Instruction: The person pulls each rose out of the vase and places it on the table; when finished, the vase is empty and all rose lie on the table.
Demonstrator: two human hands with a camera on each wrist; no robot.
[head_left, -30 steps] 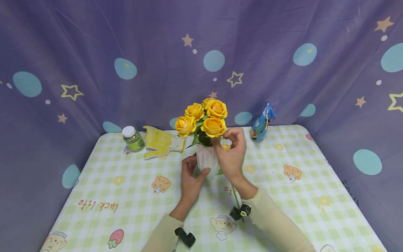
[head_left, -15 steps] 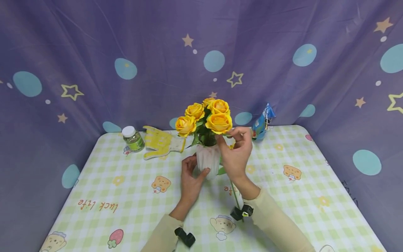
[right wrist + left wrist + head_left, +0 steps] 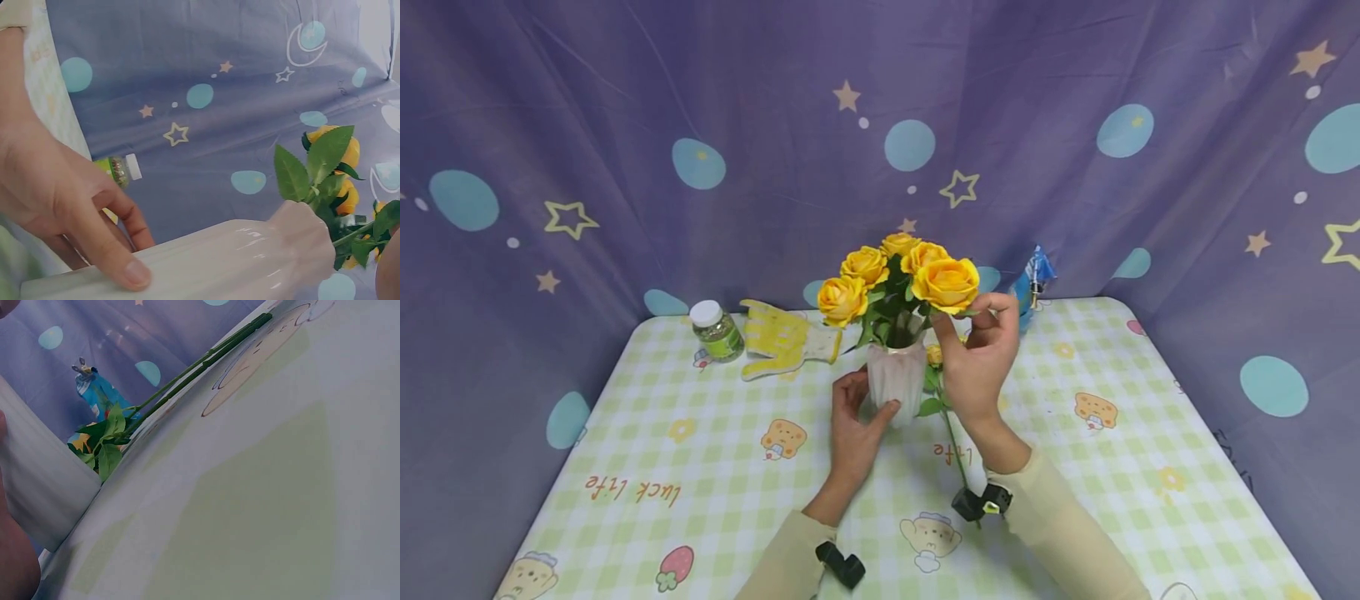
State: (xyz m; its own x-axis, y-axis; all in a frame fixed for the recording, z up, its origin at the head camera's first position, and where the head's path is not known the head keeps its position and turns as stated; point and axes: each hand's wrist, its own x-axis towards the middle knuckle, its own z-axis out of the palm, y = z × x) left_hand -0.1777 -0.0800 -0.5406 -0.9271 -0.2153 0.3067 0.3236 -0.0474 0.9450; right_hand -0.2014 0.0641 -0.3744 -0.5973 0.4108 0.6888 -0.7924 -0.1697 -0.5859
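The head camera looks forward and down over the table (image 3: 647, 433); both wrist cameras sit close and low, sharing the white vase (image 3: 897, 379).

Home-style tabletop (image 3: 625, 467), starry curtain (image 3: 625, 125) backdrop

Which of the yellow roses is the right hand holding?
The rightmost rose, nearest the right hand, whose fingers pinch just below the bloom. The other roses stand untouched.

Your checked table (image 3: 715, 467) carries a white vase (image 3: 896, 382), bottle (image 3: 716, 330), yellow glove (image 3: 782, 337), blue packet (image 3: 1030, 287) and loose stem (image 3: 957, 454).
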